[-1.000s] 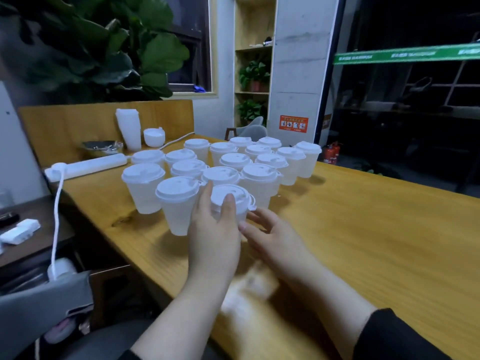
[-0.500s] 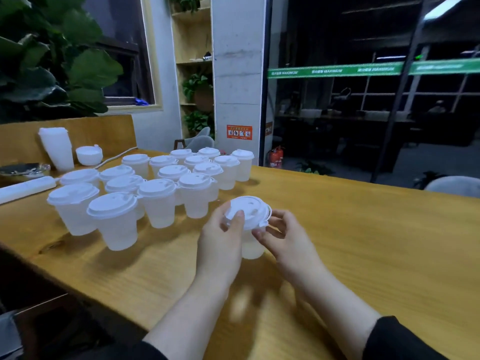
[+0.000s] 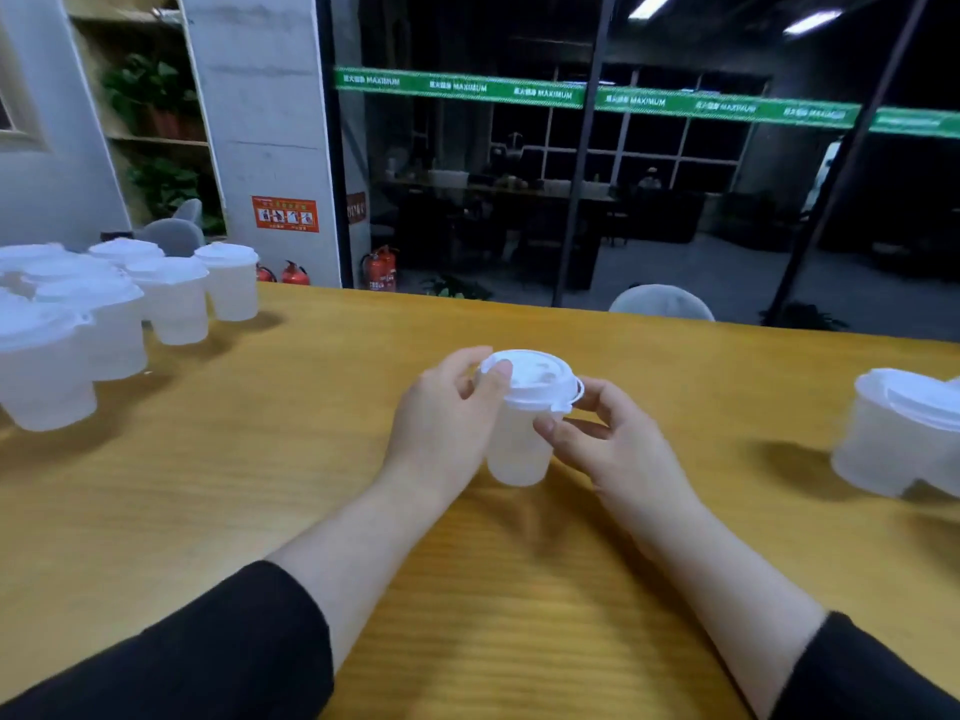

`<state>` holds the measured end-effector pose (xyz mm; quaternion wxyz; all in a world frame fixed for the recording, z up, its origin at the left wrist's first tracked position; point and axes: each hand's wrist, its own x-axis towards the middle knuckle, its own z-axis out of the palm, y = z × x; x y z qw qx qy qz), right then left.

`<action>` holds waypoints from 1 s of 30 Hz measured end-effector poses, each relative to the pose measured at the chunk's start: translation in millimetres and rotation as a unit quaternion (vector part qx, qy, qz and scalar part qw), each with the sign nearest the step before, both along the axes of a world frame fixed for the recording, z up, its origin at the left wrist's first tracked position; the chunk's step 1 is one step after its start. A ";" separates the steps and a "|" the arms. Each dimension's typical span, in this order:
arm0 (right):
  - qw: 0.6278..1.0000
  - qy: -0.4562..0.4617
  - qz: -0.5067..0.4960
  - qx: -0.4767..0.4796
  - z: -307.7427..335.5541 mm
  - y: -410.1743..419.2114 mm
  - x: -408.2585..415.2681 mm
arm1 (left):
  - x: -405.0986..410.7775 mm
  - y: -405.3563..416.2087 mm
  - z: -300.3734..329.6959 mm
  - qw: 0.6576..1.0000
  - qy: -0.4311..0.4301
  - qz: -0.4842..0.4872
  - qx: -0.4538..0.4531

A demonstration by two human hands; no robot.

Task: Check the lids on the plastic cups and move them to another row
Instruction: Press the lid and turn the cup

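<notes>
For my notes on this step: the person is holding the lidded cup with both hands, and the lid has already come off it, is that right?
Not quite. The head view shows both the left hand and the right hand holding the cup, but its lid is still seated on the rim, with the left thumb resting on it.

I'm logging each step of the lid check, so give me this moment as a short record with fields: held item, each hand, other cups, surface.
held item: lidded cup, upright, lid on
left hand: grips the cup's side, thumb on the lid rim
right hand: holds the cup just under the lid
unchecked group: lidded cups, far left
moved cup: right edge, partly cut off
surface: wooden table
</notes>
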<state>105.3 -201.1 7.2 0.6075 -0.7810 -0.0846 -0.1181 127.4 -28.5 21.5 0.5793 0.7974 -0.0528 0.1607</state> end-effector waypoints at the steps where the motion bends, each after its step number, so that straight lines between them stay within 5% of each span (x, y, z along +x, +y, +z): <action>1: 1.000 0.003 0.004 -0.001 -1.8 -1.6 3.9 | 3.5 0.1 -1.1 1.000 -0.013 0.006 0.008; 8: 0.985 -0.038 0.016 -0.167 4.6 -17.2 28.3 | 26.8 17.3 -17.7 0.997 -0.033 -0.049 -0.054; 15: 0.926 -0.257 0.039 -0.274 9.5 -24.8 24.3 | 31.3 15.5 -19.2 0.990 -0.031 -0.133 -0.044; 30: 0.922 -0.305 -0.020 -0.237 17.4 -12.9 11.9 | 28.4 16.3 -17.0 0.977 0.011 -0.207 -0.045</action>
